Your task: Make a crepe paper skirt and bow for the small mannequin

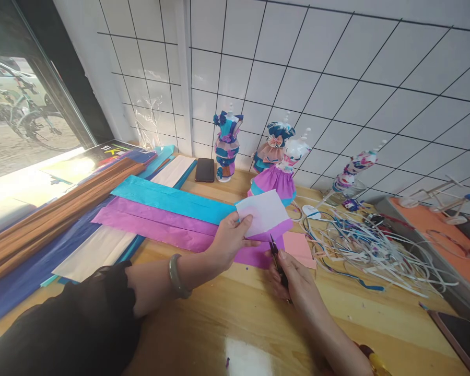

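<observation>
My left hand (227, 241) is closed, its thumb on top of a white paper piece (265, 209). Beneath that piece lies purple crepe paper (280, 230), its edge showing along the near side. Black-handled scissors (281, 269) are gripped in my right hand (297, 284), with the blade tips up against the purple edge. Whether the blades are parted is hard to make out. Left of the hands stretch a long turquoise paper strip (176, 201) and a purple paper strip (152, 222). A pink paper piece (301, 248) lies just right of the scissors.
Small mannequins in paper dresses (227, 146) stand along the tiled wall, near a dark phone (204, 170). A tangle of thin paper strips (364, 250) covers the right side. Brown folded paper (62, 214) lies left; another device (460, 334) sits at the right edge.
</observation>
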{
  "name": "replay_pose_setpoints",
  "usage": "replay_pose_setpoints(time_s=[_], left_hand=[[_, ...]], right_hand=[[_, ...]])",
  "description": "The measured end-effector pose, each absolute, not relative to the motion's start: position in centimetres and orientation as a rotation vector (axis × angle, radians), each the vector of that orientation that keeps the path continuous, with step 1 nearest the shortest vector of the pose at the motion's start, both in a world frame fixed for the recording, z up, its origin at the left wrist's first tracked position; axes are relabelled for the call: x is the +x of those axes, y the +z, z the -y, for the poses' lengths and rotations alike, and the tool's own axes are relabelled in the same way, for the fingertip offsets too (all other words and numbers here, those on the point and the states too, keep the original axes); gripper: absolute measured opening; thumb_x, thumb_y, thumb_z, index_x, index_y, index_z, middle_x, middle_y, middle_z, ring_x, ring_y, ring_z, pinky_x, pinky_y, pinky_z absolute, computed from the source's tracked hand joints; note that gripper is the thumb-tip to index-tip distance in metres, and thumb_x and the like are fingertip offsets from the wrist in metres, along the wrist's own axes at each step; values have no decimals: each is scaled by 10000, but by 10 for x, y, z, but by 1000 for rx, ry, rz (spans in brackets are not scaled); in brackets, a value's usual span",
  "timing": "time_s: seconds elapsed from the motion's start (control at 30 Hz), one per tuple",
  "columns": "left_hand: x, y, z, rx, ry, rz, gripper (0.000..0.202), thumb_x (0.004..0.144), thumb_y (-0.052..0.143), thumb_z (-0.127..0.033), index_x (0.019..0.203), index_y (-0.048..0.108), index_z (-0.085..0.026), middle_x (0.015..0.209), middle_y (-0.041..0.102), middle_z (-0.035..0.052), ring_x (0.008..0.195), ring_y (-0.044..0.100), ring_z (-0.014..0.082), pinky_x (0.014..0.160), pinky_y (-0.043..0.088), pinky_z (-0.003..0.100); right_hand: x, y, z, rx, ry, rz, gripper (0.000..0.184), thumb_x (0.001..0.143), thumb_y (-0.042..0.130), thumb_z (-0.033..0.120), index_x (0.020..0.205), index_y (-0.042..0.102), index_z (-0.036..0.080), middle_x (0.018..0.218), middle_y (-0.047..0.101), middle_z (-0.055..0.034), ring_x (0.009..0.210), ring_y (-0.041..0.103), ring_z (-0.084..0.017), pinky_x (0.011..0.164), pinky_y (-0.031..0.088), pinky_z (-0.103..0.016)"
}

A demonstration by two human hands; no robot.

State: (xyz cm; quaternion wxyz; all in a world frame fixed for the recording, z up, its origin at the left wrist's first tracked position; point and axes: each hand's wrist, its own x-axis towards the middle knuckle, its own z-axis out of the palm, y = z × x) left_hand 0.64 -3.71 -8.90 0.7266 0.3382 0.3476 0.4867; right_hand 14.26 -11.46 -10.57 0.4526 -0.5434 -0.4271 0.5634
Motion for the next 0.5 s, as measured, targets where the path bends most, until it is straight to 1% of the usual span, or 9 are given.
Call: replay_pose_setpoints(time_s=[0.1,0.23,0.37,0.5], left_hand=[[7,-89,38,752,1063,-779,271,786,598,-270,1035,569,-167,1035,623,83,776,633,153,555,571,259],[7,-87,40,757,1053,-793,258,803,573,-254,1046,566,-166,1052,616,88,780,638,154,560,574,271],[7,-87,41,758,1053,-775,269,791,591,-274,1043,572,-181,1031,617,76,818,646,174,572,578,278],[7,-88,41,754,1053,-778,271,781,605,-285,1029,576,-178,1003,617,70,803,648,170,583,584,293]], right_hand=[[142,-104,115,-1358,1351,1086,426,765,491,625,708,432,207,514,345,77,381,268,-62,371,188,-214],[140,-101,115,-1371,1329,1119,419,775,483,617,720,428,206,524,344,77,386,279,-62,371,197,-213],[140,-99,115,-1396,1315,1134,431,767,476,632,705,417,210,528,350,72,388,284,-67,370,200,-219],[140,-100,115,-1397,1302,1147,448,760,469,647,672,400,213,530,344,69,393,275,-69,373,198,-222]])
